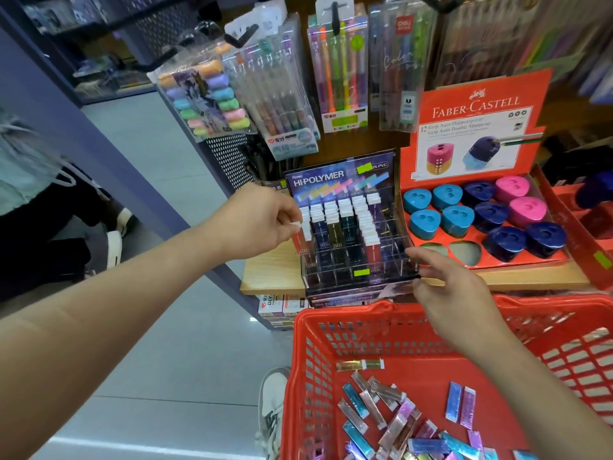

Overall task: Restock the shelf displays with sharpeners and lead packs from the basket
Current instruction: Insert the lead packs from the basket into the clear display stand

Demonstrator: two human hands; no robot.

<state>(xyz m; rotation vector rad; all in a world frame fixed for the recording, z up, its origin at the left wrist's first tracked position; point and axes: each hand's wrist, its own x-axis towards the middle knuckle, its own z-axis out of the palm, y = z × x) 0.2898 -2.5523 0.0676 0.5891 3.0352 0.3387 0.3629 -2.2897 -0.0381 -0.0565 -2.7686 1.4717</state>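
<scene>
- The left hand (262,220), in the middle of the frame, pinches one lead pack (300,227) by its white cap between thumb and fingertips. It holds the pack upright over the far left column of the clear Hi-Polymer lead display (351,227). I think the pinch is at the top so the body can slide down into a narrow slot.
- The right hand (454,293), lower right of centre, holds nothing. Its fingers are loosely spread, and the fingertips are at the front right corner of the display, probably to keep the case steady while the pack goes in; I cannot tell if they really touch.
- The display has filled columns on its left and middle part, with white caps in stepped rows. The columns on its right side and the front row look empty, so there is room for more packs.
- The red basket (302,376) is at the bottom right of the frame, below the shelf edge. Many loose lead packs (391,423) lie flat on its bottom, so a large part of the restocking is not yet done.
- To the right of the lead display, the red Faber-Castell tray (477,114) holds blue, navy and pink sharpeners (457,220). Two holes (464,252) in its front row are empty.
- The wooden shelf edge (272,287) is narrow and the display stands near it, so a hard push could shift the case.
- I see no sharpeners in the visible part of the basket.
</scene>
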